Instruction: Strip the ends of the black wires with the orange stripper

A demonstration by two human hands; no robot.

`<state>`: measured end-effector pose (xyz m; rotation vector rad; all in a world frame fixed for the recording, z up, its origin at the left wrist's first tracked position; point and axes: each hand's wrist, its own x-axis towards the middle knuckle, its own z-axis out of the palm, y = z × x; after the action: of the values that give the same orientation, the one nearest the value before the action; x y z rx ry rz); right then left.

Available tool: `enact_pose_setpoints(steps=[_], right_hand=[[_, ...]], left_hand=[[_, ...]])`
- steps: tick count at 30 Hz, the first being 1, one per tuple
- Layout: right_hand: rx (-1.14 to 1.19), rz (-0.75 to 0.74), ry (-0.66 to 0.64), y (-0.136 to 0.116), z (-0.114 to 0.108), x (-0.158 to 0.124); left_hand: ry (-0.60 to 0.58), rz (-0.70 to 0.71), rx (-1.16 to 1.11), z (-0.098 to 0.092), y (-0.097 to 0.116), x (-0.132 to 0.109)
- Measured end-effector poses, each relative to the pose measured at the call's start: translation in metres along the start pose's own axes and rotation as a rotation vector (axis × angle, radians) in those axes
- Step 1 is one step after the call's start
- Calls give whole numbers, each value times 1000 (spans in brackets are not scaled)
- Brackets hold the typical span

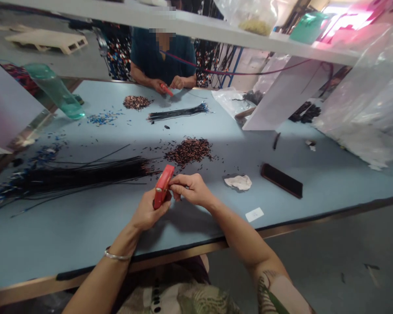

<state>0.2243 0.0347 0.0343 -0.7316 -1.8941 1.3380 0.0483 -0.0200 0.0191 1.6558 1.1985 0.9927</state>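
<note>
My left hand (149, 210) is wrapped around a red hand tool that looks like a wire stripper (163, 185), tilted up in front of me. Close against its right side, my right hand (190, 188) is closed in a pinch; whatever its fingertips hold is too small to make out. To the left lies a thick bundle of black wires (91, 173), with blue and pale ends at the far left and copper-coloured ends near the tool. Just beyond my hands spreads a heap of small black and copper-coloured offcuts (191, 151).
Across the table (94, 231) a person (163, 61) holds a similar red tool (166, 89) by a smaller wire bundle (178, 112) and offcut pile (136, 102). A green bottle (57, 91) stands left. Rightward lie crumpled white paper (238, 182), a label (254, 214) and a dark phone-like object (281, 179).
</note>
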Motion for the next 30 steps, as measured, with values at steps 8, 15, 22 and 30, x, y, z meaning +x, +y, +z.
enact_pose_setpoints(steps=[8,15,22,30], right_hand=[[233,-7,91,3,-10,4],[363,15,75,4,-10,4],[364,85,147,16,-14,7],[280,59,334,12,-21,6]], left_hand=[[-77,-223,-1011,-2,12,2],[-156,-350,-1134,-6,5,1],[-399,-430,-1182,9,-3,0],[-410,-378,-1096,3,-18,0]])
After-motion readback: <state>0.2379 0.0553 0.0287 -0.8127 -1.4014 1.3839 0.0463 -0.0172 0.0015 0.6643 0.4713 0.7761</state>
